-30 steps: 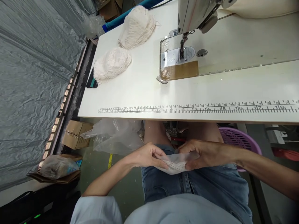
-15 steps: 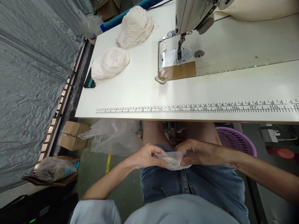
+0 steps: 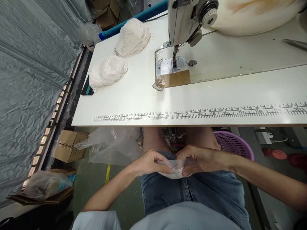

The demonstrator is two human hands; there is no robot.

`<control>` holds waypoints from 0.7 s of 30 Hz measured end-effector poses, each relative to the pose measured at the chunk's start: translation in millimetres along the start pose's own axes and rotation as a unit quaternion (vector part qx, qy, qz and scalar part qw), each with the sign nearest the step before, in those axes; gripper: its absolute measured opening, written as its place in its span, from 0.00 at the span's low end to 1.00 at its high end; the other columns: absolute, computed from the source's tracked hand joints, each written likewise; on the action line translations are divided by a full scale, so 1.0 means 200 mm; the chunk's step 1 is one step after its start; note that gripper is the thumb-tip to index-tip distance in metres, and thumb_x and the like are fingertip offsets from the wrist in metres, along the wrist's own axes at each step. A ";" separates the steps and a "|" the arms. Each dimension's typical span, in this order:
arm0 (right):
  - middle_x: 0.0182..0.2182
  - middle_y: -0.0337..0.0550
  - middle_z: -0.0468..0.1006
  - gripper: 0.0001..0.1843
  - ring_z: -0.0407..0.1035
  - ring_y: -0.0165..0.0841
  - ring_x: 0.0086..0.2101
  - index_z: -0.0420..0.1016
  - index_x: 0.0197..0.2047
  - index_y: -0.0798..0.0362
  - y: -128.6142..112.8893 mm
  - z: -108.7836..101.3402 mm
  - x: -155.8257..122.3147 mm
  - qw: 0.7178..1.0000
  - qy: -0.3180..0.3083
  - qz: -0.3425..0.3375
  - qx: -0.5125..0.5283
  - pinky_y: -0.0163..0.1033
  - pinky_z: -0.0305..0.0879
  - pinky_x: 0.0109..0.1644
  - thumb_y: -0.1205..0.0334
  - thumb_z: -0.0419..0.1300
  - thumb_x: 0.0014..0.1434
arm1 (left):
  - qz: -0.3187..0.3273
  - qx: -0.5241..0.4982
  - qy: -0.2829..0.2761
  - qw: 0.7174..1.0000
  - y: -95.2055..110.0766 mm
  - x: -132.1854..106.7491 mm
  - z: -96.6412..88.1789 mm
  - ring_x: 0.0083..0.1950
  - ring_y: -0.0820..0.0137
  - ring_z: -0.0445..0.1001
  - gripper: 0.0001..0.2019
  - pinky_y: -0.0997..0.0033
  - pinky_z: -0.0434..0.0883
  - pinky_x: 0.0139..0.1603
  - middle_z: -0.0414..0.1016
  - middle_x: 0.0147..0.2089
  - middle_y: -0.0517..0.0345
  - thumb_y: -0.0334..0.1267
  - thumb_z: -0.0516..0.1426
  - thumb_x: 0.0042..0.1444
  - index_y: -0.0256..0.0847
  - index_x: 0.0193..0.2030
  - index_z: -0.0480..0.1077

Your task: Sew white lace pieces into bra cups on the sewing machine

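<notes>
Above my lap, a white lace piece with sheer fabric (image 3: 176,172) is stretched between my two hands. My left hand (image 3: 154,163) pinches its left end between thumb and fingers. At the other end, my right hand (image 3: 193,160) grips it the same way, with the thumb in front. The piece looks curved and cup-like, and its ends are hidden under my fingers. On the table's left side lie a stack of white lace cups (image 3: 132,38) and, nearer me, another white lace stack (image 3: 109,73).
A sewing machine (image 3: 182,22) stands on the white table (image 3: 134,99), whose front edge carries a printed ruler (image 3: 192,114). Cream fabric (image 3: 254,19) and a pointed metal tool (image 3: 296,44) lie at right. Below are a purple basket (image 3: 236,143), plastic bags (image 3: 115,150) and a cardboard box (image 3: 69,145).
My view has shifted slightly, bringing the metal tool into sight. Both hands still hold the lace piece, which now bulges lower, its ends a little closer together.
</notes>
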State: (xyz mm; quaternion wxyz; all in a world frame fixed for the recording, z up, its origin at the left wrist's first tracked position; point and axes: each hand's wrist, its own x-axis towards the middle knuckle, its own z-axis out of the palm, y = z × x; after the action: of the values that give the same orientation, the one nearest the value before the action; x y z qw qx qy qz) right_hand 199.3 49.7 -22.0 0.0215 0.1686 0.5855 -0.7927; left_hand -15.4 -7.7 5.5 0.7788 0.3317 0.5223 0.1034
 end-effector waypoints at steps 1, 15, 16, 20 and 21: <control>0.26 0.39 0.72 0.14 0.65 0.29 0.28 0.79 0.33 0.58 0.00 0.00 0.00 1.000 0.004 0.006 0.007 0.33 0.58 0.30 0.55 0.64 0.50 | -0.006 0.000 0.009 1.000 0.00 0.00 0.00 0.28 0.77 0.70 0.13 0.78 0.67 0.34 0.78 0.27 0.59 0.40 0.70 0.35 0.36 0.30 0.79; 0.24 0.38 0.71 0.18 0.64 0.29 0.27 0.79 0.31 0.60 0.03 -0.05 -0.05 1.000 0.003 0.021 -0.001 0.33 0.56 0.30 0.51 0.64 0.52 | -0.001 0.014 0.020 1.000 0.01 0.01 0.00 0.29 0.74 0.73 0.15 0.76 0.70 0.36 0.80 0.29 0.55 0.40 0.70 0.34 0.36 0.31 0.79; 0.23 0.38 0.70 0.18 0.62 0.28 0.26 0.78 0.30 0.60 0.03 -0.05 -0.05 1.000 0.005 0.017 -0.006 0.33 0.55 0.29 0.50 0.63 0.52 | 0.001 0.017 0.022 1.000 0.01 0.01 0.01 0.29 0.74 0.73 0.14 0.77 0.70 0.35 0.80 0.29 0.55 0.40 0.70 0.35 0.36 0.31 0.79; 0.23 0.38 0.69 0.17 0.63 0.28 0.27 0.78 0.30 0.61 0.03 -0.05 -0.04 1.000 0.008 0.009 -0.005 0.33 0.55 0.29 0.52 0.62 0.54 | 0.000 0.020 0.021 1.000 0.02 0.00 0.01 0.30 0.74 0.73 0.14 0.77 0.69 0.35 0.80 0.29 0.55 0.40 0.69 0.36 0.36 0.31 0.80; 0.24 0.39 0.71 0.17 0.64 0.29 0.28 0.78 0.30 0.61 0.04 -0.06 -0.04 1.000 0.007 0.009 -0.003 0.33 0.56 0.30 0.53 0.62 0.54 | -0.001 0.019 0.018 1.000 0.02 0.00 0.01 0.30 0.74 0.73 0.14 0.76 0.69 0.35 0.80 0.30 0.54 0.40 0.69 0.36 0.36 0.32 0.80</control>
State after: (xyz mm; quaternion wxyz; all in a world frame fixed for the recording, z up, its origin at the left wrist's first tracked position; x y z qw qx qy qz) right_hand 212.0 56.3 -28.8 0.0246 0.1794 0.5865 -0.7895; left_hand -14.3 -6.2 8.4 0.7629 0.3440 0.5383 0.0991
